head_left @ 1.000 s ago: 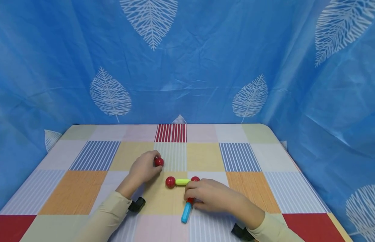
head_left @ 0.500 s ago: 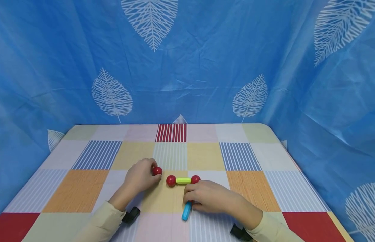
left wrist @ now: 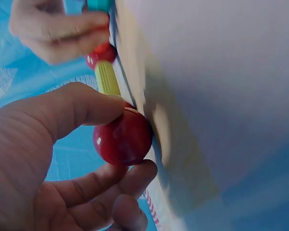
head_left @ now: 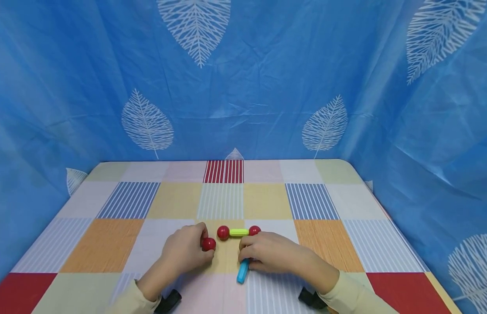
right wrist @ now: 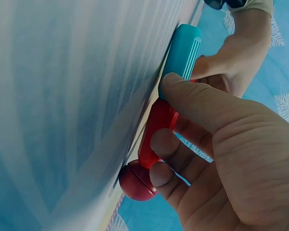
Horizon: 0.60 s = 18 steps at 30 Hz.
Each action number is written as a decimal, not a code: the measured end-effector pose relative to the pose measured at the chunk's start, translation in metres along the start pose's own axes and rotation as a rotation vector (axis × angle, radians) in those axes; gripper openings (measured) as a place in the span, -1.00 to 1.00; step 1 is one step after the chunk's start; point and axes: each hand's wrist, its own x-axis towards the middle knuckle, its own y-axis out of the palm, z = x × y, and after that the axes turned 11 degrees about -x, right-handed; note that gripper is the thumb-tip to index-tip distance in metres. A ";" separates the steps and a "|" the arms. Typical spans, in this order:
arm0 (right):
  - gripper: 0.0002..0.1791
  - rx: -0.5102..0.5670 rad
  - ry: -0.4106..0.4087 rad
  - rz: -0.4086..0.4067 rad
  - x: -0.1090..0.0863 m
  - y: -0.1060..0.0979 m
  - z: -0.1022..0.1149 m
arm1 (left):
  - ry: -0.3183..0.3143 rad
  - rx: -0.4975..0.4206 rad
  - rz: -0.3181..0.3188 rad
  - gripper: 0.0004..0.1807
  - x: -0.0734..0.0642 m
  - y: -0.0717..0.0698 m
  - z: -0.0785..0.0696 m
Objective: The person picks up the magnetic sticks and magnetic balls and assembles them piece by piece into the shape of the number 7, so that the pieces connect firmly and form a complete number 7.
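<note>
My left hand (head_left: 186, 249) pinches a glossy red ball (left wrist: 124, 138) between thumb and fingertips, low over the table. Just beyond it lie another red ball (head_left: 223, 232), a yellow-green stick (head_left: 239, 232) and a third red ball (head_left: 254, 230) in a row. My right hand (head_left: 272, 252) covers a red stick, hidden in the head view. In the right wrist view this red stick (right wrist: 156, 127) runs from a red ball (right wrist: 137, 181) to a blue stick (right wrist: 183, 50). There my thumb presses the blue stick's lower end, and my fingertips touch the red stick.
A patchwork-patterned cloth (head_left: 306, 196) covers the table. Blue curtains (head_left: 243, 78) with white leaves stand behind it and at both sides. Black wrist straps (head_left: 168, 301) sit by both cuffs.
My left hand has drawn the red ball nearer to me, from left of and beyond the row to its near side. The right hand stays almost in place on the sticks.
</note>
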 end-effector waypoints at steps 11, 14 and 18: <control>-0.83 0.027 0.016 -0.011 -0.001 0.001 -0.004 | 0.085 -0.015 0.085 -0.64 -0.019 0.011 -0.020; -0.82 0.035 0.018 -0.012 -0.001 0.000 -0.004 | 0.103 -0.017 0.114 -0.64 -0.024 0.012 -0.025; -0.83 0.039 0.023 -0.008 0.000 -0.002 -0.003 | 0.139 -0.025 0.149 -0.62 -0.032 0.013 -0.030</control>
